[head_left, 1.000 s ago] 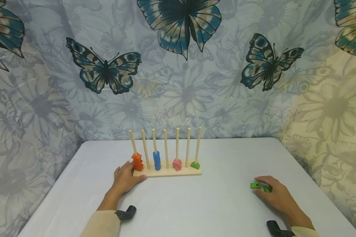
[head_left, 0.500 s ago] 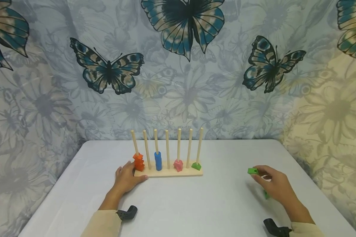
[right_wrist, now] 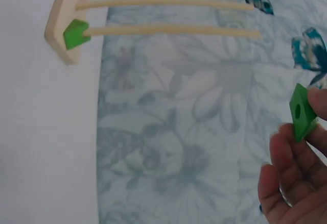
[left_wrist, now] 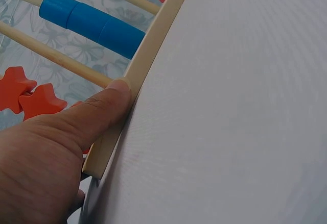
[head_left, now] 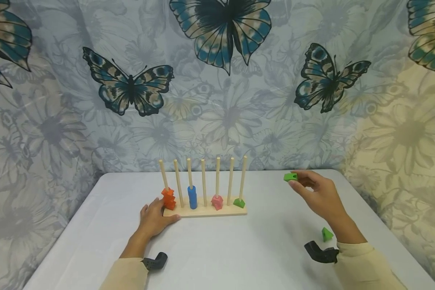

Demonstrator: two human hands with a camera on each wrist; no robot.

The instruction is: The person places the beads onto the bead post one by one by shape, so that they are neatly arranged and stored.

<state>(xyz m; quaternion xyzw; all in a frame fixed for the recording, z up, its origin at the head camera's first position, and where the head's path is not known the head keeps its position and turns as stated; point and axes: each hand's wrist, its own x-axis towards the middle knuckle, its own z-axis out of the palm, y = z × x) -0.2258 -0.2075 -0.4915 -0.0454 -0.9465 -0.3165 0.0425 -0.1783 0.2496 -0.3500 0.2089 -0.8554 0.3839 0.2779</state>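
A wooden peg board (head_left: 217, 213) with several upright pegs stands on the table. My left hand (head_left: 154, 219) grips its left end, thumb (left_wrist: 110, 104) pressed on the front edge. Orange star beads (head_left: 168, 199) are stacked on the leftmost peg, blue cylinder beads (head_left: 192, 197) on the third. A pink bead (head_left: 216, 202) and a green triangular bead (head_left: 239, 203) sit low on pegs farther right. Up in the air, right of the board, my right hand (head_left: 320, 195) pinches another green triangular bead (right_wrist: 302, 113) with a hole through it, between thumb and fingers.
One more green triangular bead (head_left: 327, 234) lies on the white table (head_left: 217, 257) near my right wrist. Behind the table hangs a butterfly-patterned cloth (head_left: 232, 133). Black devices (head_left: 322, 253) are strapped at both wrists.
My right hand has lifted one green bead off the table and carried it up, forward and left. The second green bead stays on the table. My left hand holds its place.
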